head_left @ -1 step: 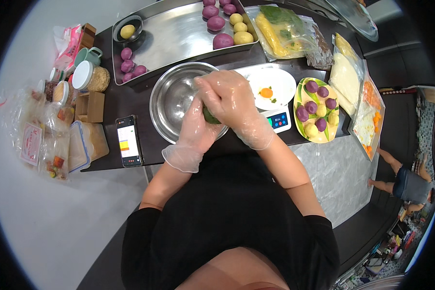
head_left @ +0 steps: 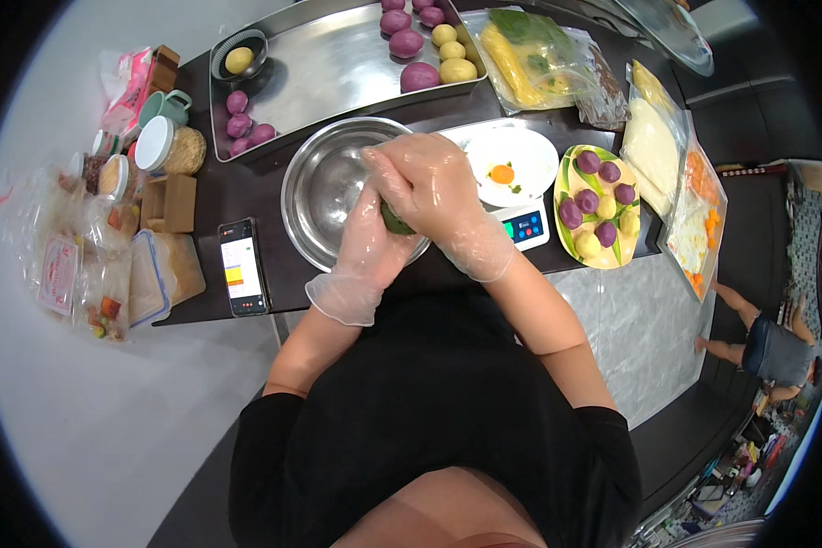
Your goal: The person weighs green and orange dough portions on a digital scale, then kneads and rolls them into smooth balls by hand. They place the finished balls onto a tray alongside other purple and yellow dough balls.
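Both of my hands wear clear plastic gloves and press together over the right part of a steel mixing bowl (head_left: pixel 315 196). A dark green lump, apparently dough (head_left: pixel 394 222), shows between them. My left hand (head_left: pixel 372 239) cups it from below, while my right hand (head_left: pixel 437 183) closes over the top; most of the lump is hidden. Just right of my hands, a digital scale (head_left: pixel 532 222) carries a white plate (head_left: pixel 539 164) with an orange yolk-like ball (head_left: pixel 502 173) and green bits. A yellow leaf-patterned plate (head_left: pixel 571 248) farther right holds several purple and yellow balls.
Behind the bowl stands a large steel tray (head_left: pixel 329 64) with purple and yellow balls and a small bowl (head_left: pixel 265 64). A phone (head_left: pixel 244 268), lidded jars (head_left: pixel 187 151) and bags (head_left: pixel 59 265) lie left. Right are bagged doughs (head_left: pixel 650 137) and an orange-filled tray (head_left: pixel 699 228). Another person (head_left: pixel 776 352) is far right.
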Available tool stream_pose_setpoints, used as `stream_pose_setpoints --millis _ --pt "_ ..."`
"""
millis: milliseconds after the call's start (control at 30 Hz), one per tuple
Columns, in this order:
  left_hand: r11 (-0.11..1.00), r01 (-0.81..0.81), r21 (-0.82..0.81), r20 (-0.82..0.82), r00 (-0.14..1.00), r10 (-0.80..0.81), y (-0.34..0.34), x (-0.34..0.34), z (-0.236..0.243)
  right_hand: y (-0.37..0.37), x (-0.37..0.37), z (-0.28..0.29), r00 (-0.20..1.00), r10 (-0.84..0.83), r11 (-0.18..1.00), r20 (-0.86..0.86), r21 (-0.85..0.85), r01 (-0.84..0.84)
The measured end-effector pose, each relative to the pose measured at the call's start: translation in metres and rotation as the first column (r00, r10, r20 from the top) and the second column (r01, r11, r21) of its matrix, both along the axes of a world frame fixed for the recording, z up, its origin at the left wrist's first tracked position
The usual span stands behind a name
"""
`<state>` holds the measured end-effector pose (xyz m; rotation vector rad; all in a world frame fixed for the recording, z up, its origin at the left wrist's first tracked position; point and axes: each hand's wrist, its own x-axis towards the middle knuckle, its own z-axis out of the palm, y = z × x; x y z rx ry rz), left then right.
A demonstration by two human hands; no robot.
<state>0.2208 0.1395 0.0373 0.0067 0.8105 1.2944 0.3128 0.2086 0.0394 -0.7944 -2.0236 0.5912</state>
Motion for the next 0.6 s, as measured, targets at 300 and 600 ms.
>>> stream_pose_setpoints --millis 300,600 --pt "0.992 -0.077 -0.097 0.242 0.965 0.099 0.014 -0.039 -0.048 0.036 0.092 0.029 0.910 -0.117 0.911 0.398 -0.322 0.259" --pt "0.988 0.124 0.094 0.028 0.991 -0.127 0.013 -0.045 -0.027 0.036 0.123 -0.024 0.750 -0.108 0.963 0.653 -0.118 0.241"
